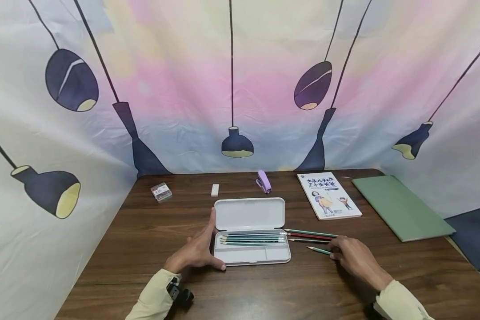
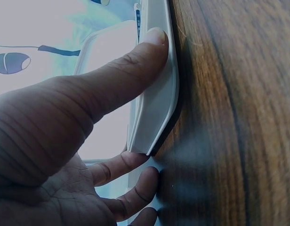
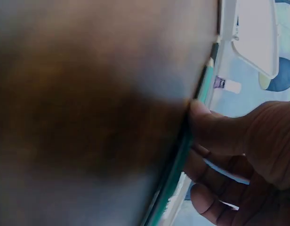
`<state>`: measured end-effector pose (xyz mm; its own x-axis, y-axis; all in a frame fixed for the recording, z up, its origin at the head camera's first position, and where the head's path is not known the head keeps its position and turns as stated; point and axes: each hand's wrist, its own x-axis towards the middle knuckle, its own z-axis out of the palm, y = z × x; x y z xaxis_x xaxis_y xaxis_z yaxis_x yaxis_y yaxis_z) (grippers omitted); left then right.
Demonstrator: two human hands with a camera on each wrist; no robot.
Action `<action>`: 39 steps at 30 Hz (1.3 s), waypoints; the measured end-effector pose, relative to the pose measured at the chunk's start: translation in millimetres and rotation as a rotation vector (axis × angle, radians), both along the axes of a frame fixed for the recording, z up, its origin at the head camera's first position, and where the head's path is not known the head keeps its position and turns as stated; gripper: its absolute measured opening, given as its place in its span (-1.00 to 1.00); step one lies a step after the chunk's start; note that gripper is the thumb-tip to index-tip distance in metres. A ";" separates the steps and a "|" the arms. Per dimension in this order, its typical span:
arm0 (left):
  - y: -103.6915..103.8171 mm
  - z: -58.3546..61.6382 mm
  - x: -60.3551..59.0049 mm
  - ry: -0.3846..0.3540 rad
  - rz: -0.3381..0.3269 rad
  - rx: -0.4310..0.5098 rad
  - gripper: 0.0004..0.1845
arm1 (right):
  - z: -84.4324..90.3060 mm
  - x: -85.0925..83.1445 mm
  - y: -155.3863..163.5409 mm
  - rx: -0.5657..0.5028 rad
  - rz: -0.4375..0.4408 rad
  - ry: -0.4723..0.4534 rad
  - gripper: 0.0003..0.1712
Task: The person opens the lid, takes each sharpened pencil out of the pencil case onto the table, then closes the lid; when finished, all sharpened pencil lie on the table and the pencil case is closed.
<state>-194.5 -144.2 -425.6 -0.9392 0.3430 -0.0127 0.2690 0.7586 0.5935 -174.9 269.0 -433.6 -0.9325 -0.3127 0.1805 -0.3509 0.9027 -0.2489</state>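
A white pencil case (image 1: pixel 240 257) lies with its lid (image 1: pixel 250 214) folded back, several pencils (image 1: pixel 252 238) side by side in its rear compartment. My left hand (image 1: pixel 198 249) holds the case at its left end: the thumb (image 2: pixel 131 66) lies along the front wall, the other fingers around the left side. To the right of the case, my right hand (image 1: pixel 354 258) pinches a green pencil (image 1: pixel 318 250) between thumb and fingers, its sharpened tip pointing left toward the case. Just behind it on the table lie a red pencil (image 1: pixel 310 236) and others, partly hidden by the hand.
Behind the case stand a white eraser (image 1: pixel 215 190), a purple stapler (image 1: pixel 263 182) and a small clear box (image 1: pixel 162 192). Farther right lie a white picture-covered book (image 1: pixel 329 196) and a green folder (image 1: pixel 402 206). A patterned cloth (image 1: pixel 192 89) hangs at the back of the wooden table (image 1: pixel 264 293).
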 end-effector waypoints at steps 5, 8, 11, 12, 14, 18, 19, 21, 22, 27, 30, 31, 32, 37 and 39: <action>-0.3 0.6 -0.5 0.001 0.002 0.009 0.58 | -3.2 4.9 6.7 0.005 0.028 0.043 -0.75; 0.0 -0.1 -0.3 -0.001 -0.001 0.011 0.58 | -5.8 8.1 10.7 0.025 0.046 0.080 -0.71; 0.7 -0.8 0.5 0.000 -0.003 0.017 0.57 | -7.1 11.0 14.4 0.037 0.064 0.120 -0.66; 0.9 -1.0 0.8 -0.001 -0.003 0.019 0.57 | -7.0 11.6 15.2 0.041 0.067 0.134 -0.66; 1.1 -1.6 1.7 -0.008 -0.001 0.020 0.57 | -5.8 12.9 16.6 0.043 0.074 0.148 -0.62; 0.3 -2.4 4.0 -0.017 0.002 0.018 0.57 | -0.6 11.7 15.1 0.037 0.052 0.164 -0.65; 0.0 -2.6 4.2 -0.013 0.001 0.017 0.57 | 1.1 10.8 14.3 0.032 0.045 0.173 -0.65; -0.2 -2.8 4.0 -0.005 0.001 0.015 0.57 | 4.7 8.1 11.6 0.010 0.031 0.199 -0.70; -0.2 -2.6 3.5 -0.002 0.001 0.015 0.57 | 7.0 6.7 10.1 -0.008 0.027 0.207 -0.71; -0.2 -1.4 1.8 0.001 0.002 0.009 0.57 | 19.2 2.5 -0.8 -0.127 0.015 0.253 -0.76; -0.5 -1.6 1.8 0.004 0.000 0.013 0.56 | 23.3 2.8 -8.9 -0.217 0.001 0.267 -0.80; -0.6 -1.7 2.0 0.005 -0.004 0.016 0.56 | 23.1 3.2 -11.0 -0.250 0.002 0.276 -0.82; -0.7 -1.8 2.3 0.004 -0.007 0.018 0.56 | 22.7 3.8 -13.0 -0.276 0.002 0.281 -0.82; -0.8 -2.0 2.3 -0.003 -0.014 0.023 0.56 | 16.1 5.0 -18.8 -0.314 0.014 0.281 -0.76; -0.7 -1.6 2.0 -0.002 -0.013 0.022 0.56 | 13.2 4.3 -20.4 -0.300 0.025 0.282 -0.72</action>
<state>-192.5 -144.8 -427.2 -0.9347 0.3553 -0.0067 0.2775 0.7415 0.6108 -170.6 248.6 -420.4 -0.8261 -0.2289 0.5150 -0.4639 0.7950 -0.3907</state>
